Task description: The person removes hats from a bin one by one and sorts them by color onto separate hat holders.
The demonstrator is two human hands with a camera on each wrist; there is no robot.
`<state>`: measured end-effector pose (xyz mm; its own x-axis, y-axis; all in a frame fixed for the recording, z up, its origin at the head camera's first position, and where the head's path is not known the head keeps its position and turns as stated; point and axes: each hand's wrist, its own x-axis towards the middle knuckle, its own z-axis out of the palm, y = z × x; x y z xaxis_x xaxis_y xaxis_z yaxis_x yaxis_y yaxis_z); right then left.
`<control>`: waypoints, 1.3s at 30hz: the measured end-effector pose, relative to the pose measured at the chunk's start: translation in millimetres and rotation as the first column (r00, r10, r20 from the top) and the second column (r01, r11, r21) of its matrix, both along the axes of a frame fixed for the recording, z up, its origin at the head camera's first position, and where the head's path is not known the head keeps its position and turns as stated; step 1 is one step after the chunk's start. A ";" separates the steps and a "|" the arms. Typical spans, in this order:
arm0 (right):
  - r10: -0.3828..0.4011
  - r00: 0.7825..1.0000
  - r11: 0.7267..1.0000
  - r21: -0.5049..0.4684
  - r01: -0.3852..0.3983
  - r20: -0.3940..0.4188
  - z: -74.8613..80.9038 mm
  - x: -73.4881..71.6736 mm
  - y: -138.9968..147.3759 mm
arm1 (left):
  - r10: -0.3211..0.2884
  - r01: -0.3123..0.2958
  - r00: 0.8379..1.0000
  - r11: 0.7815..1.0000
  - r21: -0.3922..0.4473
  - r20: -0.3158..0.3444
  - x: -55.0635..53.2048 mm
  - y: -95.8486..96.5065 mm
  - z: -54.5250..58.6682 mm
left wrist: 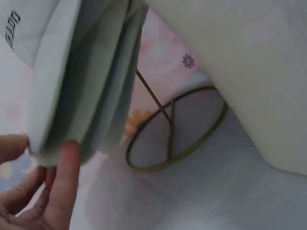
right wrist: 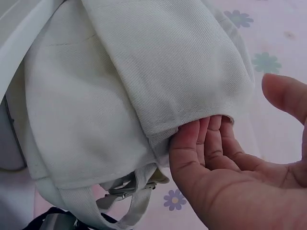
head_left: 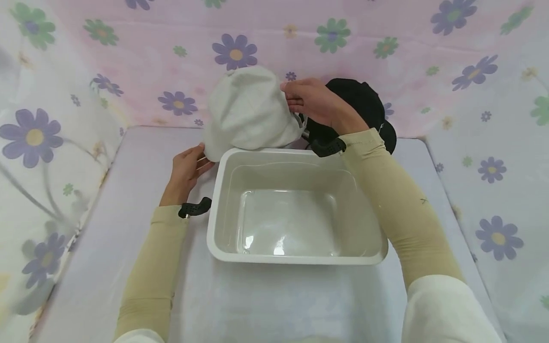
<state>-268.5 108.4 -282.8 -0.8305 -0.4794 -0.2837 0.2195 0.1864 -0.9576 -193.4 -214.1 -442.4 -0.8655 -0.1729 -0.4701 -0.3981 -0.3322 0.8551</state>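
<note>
White caps [head_left: 253, 107] are nested in a stack behind the tub; the left wrist view shows several brims [left wrist: 91, 91] one under another. My left hand [head_left: 185, 169] pinches the top brim at its tip, thumb on one face and a finger on the other. At the back of the stack, my right hand [head_left: 317, 102] has its fingers tucked under the rear edge of the upper cap [right wrist: 182, 67], with the thumb standing apart from the cloth. Below them, a lower cap's strap and metal buckle [right wrist: 122, 191] hang out.
In front of the caps stands an off-white plastic tub [head_left: 298, 260]. A black cap [head_left: 360, 102] sits behind my right forearm. Beneath the white caps, a thin metal stand rises from a round wire base [left wrist: 148, 168]. Flowered cloth [head_left: 274, 28] hangs behind the table.
</note>
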 end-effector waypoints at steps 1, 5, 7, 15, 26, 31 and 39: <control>0.011 1.000 1.000 0.006 -0.011 0.001 0.5 -0.6 0.5 | -0.012 0.011 1.000 0.999 -0.038 -0.006 1.3 0.3 2.5; 0.030 1.000 0.999 0.015 -0.030 0.003 0.5 -1.9 1.9 | -0.077 0.074 0.997 0.988 -0.136 -0.015 8.3 1.6 16.3; 0.037 0.999 0.999 0.016 -0.037 0.005 0.4 -2.1 1.6 | -0.114 0.111 0.994 0.980 -0.165 -0.006 10.8 2.1 22.2; 0.107 0.991 0.993 0.065 -0.102 -0.079 2.8 0.0 -5.1 | -0.127 0.128 0.992 0.986 -0.105 0.020 20.4 0.7 37.1; 0.027 0.992 0.999 0.034 -0.023 -0.121 2.5 1.2 -7.5 | 0.082 -0.071 0.997 0.915 0.398 -0.009 19.7 -4.0 43.1; -0.045 0.987 0.999 -0.004 0.045 -0.156 0.3 0.3 -6.5 | 0.129 -0.071 0.990 0.800 0.595 -0.056 -3.8 0.8 37.8; -0.028 0.957 0.983 0.166 0.078 -0.289 -13.4 -4.0 0.0 | 0.005 0.079 0.969 0.941 0.330 -0.246 -33.8 13.8 35.3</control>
<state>-272.5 108.4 -296.2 -0.9116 -0.3969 -0.1070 -0.0430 0.3508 -0.9354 -227.2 -200.3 -407.1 -0.9622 -0.0073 -0.2724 -0.2127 -0.6047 0.7675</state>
